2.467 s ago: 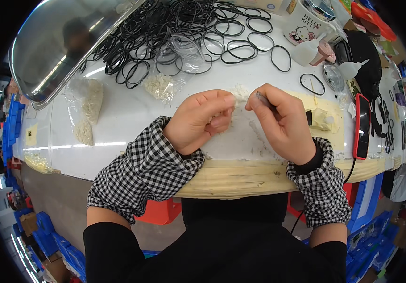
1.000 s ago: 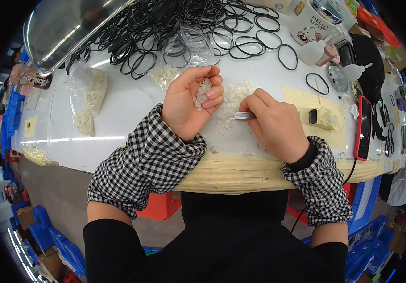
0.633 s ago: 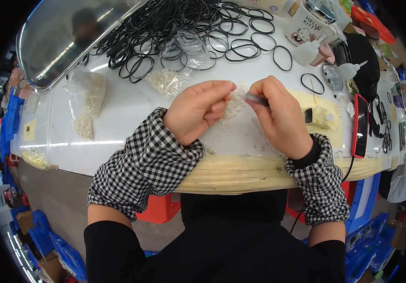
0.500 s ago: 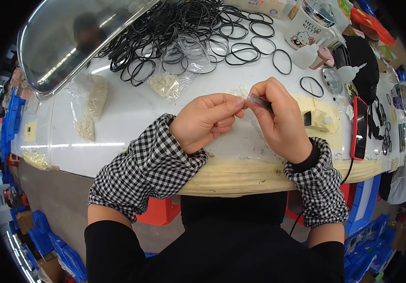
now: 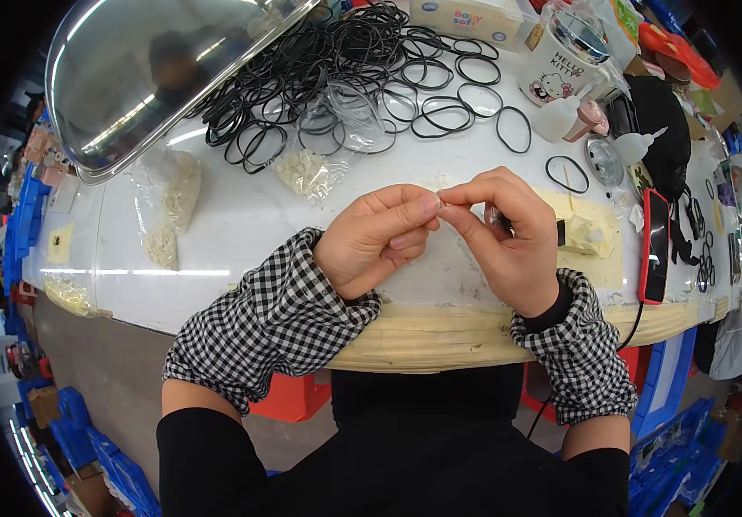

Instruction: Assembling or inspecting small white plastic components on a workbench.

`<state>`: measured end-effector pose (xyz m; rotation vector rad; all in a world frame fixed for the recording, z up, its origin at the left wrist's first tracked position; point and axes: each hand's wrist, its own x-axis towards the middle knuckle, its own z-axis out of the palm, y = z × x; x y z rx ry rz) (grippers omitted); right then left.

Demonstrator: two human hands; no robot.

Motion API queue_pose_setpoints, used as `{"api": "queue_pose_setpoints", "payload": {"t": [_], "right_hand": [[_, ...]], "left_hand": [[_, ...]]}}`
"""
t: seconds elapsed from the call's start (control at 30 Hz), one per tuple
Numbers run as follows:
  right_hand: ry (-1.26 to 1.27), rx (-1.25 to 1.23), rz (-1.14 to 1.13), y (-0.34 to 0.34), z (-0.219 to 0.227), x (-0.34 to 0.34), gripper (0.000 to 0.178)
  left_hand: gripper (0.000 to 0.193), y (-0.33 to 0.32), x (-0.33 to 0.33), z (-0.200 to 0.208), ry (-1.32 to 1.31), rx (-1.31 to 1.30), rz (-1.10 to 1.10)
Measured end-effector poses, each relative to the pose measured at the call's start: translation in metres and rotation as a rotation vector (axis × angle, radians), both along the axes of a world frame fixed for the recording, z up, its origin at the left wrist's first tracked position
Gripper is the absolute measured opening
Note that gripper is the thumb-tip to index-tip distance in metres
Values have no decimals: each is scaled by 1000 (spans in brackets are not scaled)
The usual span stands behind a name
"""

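Note:
My left hand [image 5: 380,241] and my right hand [image 5: 509,237] meet fingertip to fingertip above the white table [image 5: 233,233], near its front edge. Between the pinched thumbs and forefingers sits a tiny pale part [image 5: 440,205], too small to make out. A small dark tool [image 5: 498,220] shows inside my right fist. Both wrists wear black-and-white checked sleeve covers. Just beyond my hands lies a clear bag of small white pieces [image 5: 306,172].
A heap of black rubber rings [image 5: 345,77] covers the far table. A shiny metal tray [image 5: 155,77] stands at the back left. Bags of white pieces [image 5: 173,207] lie left. A white mug [image 5: 561,56], glue bottles [image 5: 638,146] and a red-cased phone [image 5: 654,246] sit right.
My left hand, earlier raised with its palm open and holding white pieces, has turned down and closed. Both hands now pinch together at the fingertips.

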<state>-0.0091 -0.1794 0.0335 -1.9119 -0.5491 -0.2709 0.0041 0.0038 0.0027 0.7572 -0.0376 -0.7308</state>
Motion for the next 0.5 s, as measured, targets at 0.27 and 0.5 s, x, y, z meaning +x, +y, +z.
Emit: {"api": "queue_pose_setpoints", "payload": {"t": [0.27, 0.5], "right_hand": [[-113, -24, 30, -4, -3, 1, 20], [-108, -72, -11, -3, 1, 0, 17]], "left_hand": [[17, 0, -1, 1, 33, -81, -81], [18, -1, -1, 5, -27, -33, -61]]}}
